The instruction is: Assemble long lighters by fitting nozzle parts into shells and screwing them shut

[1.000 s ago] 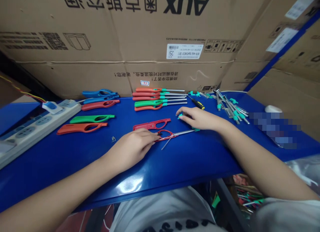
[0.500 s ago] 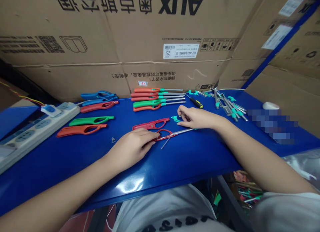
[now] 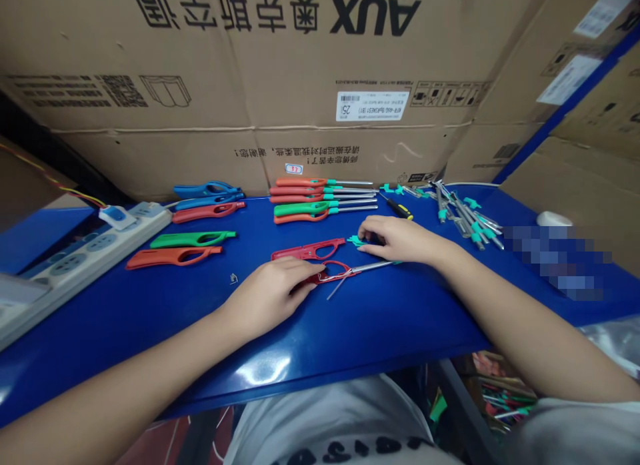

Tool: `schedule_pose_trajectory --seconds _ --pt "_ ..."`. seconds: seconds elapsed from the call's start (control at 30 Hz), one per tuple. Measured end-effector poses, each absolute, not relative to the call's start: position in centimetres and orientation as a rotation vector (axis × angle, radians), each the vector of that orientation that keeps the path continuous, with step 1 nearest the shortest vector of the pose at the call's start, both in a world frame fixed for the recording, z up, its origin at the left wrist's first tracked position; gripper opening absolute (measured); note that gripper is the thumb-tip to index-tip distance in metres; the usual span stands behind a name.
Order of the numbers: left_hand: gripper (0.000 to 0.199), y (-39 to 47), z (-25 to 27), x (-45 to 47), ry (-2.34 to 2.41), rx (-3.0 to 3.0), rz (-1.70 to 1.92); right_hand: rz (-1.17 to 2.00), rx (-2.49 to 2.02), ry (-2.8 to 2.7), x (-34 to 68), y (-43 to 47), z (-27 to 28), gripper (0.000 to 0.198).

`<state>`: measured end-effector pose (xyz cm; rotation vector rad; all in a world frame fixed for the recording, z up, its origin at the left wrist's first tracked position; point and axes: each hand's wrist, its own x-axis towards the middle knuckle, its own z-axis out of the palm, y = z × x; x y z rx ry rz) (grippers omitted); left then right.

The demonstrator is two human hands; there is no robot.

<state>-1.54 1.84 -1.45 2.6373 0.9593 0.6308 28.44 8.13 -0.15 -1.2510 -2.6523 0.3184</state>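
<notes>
My left hand [image 3: 280, 288] pinches the back end of an open red lighter half-shell [image 3: 334, 274] lying on the blue table. A thin white wire and a clear thin tube show at its front, where a metal lighter tube [image 3: 373, 267] extends to the right. My right hand [image 3: 395, 239] is above that tube, thumb and fingertips closed around a small teal plastic piece [image 3: 355, 239]; its right part is hidden by the fingers. Just behind the shell in my left hand lies a second red half-shell [image 3: 305, 250].
Lighters with metal tubes [image 3: 320, 199] lie in a row at the back. Coloured handle shells [image 3: 180, 255] and a power strip [image 3: 75, 261] are on the left. A screwdriver [image 3: 399, 208] and a pile of metal tubes [image 3: 467, 218] lie back right. A cardboard wall [image 3: 240, 98] stands behind.
The view has shifted slightly, moving everything a little to the right. My right fingertips have closed in on the teal piece. My left hand stays on the red shell.
</notes>
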Motion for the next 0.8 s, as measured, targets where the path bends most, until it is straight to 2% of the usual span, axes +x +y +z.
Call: schedule_pose_trajectory --seconds 0.2,0.33,0.43,0.57,0.8 --pt "0.038 1.6 -1.4 -1.4 1.033 2.650 0.669 0.189 -1.169 -2.580 27.6 7.6 -0.4 0.015" --pt "0.037 1.5 -1.3 -1.3 1.024 2.626 0.654 0.329 -0.945 -2.410 26.3 6.5 -0.1 0.016" --pt "0.032 1.6 -1.3 -1.2 1.036 2.614 0.653 0.430 -0.815 -2.513 25.5 5.7 0.1 0.015" --pt "0.028 1.6 -1.3 -1.1 1.031 2.602 0.629 0.441 -0.811 -2.717 25.2 5.3 0.0 0.013" --pt "0.025 1.5 -1.5 -1.0 1.069 2.580 0.576 0.422 -0.841 -2.720 24.9 5.3 -0.6 0.015"
